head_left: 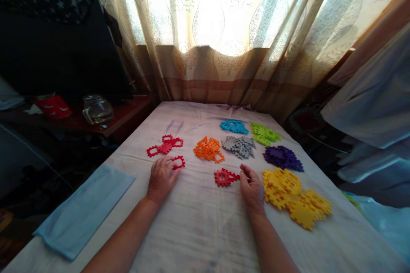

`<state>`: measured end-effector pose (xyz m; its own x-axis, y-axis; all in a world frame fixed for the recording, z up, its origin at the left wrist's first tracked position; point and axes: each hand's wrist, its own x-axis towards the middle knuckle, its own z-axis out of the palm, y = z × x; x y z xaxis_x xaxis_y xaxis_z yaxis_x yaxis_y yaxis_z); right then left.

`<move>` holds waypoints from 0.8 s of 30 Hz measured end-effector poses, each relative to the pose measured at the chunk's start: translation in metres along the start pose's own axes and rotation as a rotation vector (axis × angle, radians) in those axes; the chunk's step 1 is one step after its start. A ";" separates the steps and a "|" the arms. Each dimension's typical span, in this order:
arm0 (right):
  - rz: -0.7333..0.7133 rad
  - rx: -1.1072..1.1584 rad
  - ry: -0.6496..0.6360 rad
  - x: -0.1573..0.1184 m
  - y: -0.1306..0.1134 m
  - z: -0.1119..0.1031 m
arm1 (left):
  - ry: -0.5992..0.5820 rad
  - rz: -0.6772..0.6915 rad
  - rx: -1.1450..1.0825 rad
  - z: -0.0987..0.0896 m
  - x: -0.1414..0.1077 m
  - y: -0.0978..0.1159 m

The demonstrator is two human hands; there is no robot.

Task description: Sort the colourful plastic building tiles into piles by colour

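My left hand (162, 179) has its fingers closed on the near edge of a red open-frame toothed building piece (182, 161), low over the sheet. Just beyond it lies a loose group of red pieces (165, 148), some solid and some hollow. My right hand (252, 187) pinches the pointed end of a red triangular piece (233, 176) between thumb and finger. Another red piece with a windowed square (221, 178) sits against that triangle, and I cannot tell whether the two are joined. Close by on the right is a heap of yellow pieces (288, 190).
Sorted piles of orange (208, 149), grey (238, 146), blue (233, 126), lime green (264, 133) and purple pieces (283, 158) cover the middle and right. A folded light blue cloth (86, 209) lies at left. A glass jar (98, 109) and red tin (53, 106) stand on a side table.
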<state>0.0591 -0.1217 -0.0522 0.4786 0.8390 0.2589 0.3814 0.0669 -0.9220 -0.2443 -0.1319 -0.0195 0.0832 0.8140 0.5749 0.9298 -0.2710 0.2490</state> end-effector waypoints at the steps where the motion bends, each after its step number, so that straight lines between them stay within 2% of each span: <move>1: 0.004 0.000 -0.005 0.000 0.000 0.000 | -0.025 0.044 -0.054 0.004 0.001 0.014; 4: 0.004 -0.002 -0.017 0.000 -0.002 0.000 | -0.111 0.130 -0.191 0.018 0.005 0.054; 7: -0.007 0.010 -0.018 0.000 -0.001 0.000 | -0.158 0.144 -0.281 0.032 0.012 0.084; 10: -0.014 0.023 -0.008 0.000 0.000 0.001 | -0.186 0.160 -0.330 0.043 0.016 0.099; 13: -0.013 0.032 -0.003 0.000 0.000 0.001 | -0.214 0.182 -0.362 0.049 0.015 0.102; 16: -0.009 0.029 -0.004 0.000 -0.002 0.001 | -0.205 0.179 -0.352 0.051 0.015 0.093; 18: -0.003 0.019 -0.009 0.000 -0.002 0.001 | -0.176 0.175 -0.307 0.050 0.017 0.077; 21: -0.001 0.007 -0.019 0.000 -0.002 0.000 | -0.121 0.127 -0.152 0.043 0.026 0.041; 24: -0.017 0.006 -0.010 -0.001 -0.002 0.000 | -0.052 0.016 -0.011 0.032 0.036 -0.005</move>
<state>0.0580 -0.1222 -0.0509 0.4638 0.8433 0.2715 0.3847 0.0844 -0.9192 -0.2343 -0.0845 -0.0250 0.1163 0.8351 0.5377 0.9244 -0.2890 0.2489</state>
